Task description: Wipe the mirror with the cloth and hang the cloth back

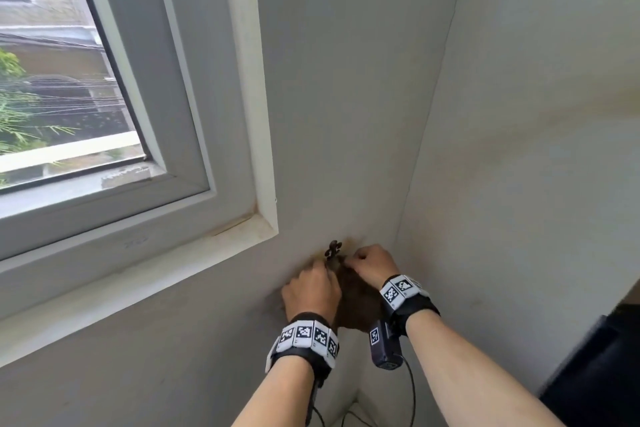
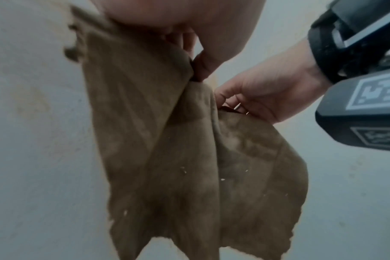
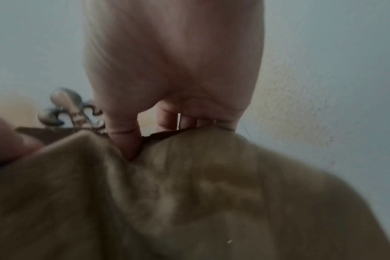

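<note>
A brown cloth (image 1: 356, 302) hangs down the grey wall below an ornate metal hook (image 1: 333, 250). Both hands hold its top edge at the hook. My left hand (image 1: 311, 288) pinches the left part of that edge, and my right hand (image 1: 372, 262) pinches the right part with curled fingers. From the left wrist view the cloth (image 2: 178, 158) drapes in folds, and the right hand (image 2: 263, 98) grips its upper corner. The right wrist view shows the hook (image 3: 71, 109) just above the cloth (image 3: 189, 202), with the thumb (image 3: 125, 139) pressed into the cloth edge. No mirror is in view.
A window with a grey frame (image 1: 194, 135) and white sill (image 1: 138, 277) fills the left. The wall corner (image 1: 408, 191) runs just right of the hands. A dark object (image 1: 602, 364) stands at the lower right. Cables (image 1: 412, 395) hang from the wrist cameras.
</note>
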